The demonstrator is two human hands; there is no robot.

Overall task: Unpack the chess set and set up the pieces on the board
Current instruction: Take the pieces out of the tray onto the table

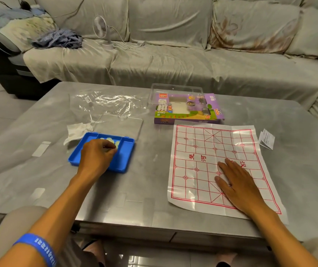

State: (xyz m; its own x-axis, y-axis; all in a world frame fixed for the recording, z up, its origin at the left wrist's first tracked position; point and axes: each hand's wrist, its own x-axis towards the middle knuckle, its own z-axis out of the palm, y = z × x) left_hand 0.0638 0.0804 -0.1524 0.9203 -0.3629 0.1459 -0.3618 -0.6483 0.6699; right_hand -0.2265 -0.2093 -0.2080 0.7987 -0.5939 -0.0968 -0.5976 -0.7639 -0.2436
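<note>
My left hand [96, 155] curls its fingers into the shallow blue plastic tray [128, 151], apparently pinching one of the pale round chess pieces [113, 142] heaped at its far side. My right hand [239, 185] lies flat, fingers straight, pressing the thin white paper board with red grid lines [202, 151] onto the grey worktop [150, 189]. The board is creased; if I lift that palm it may curl and tip pieces. The tray sits well left of the board, the purple cardboard box [185, 112] beyond.
</note>
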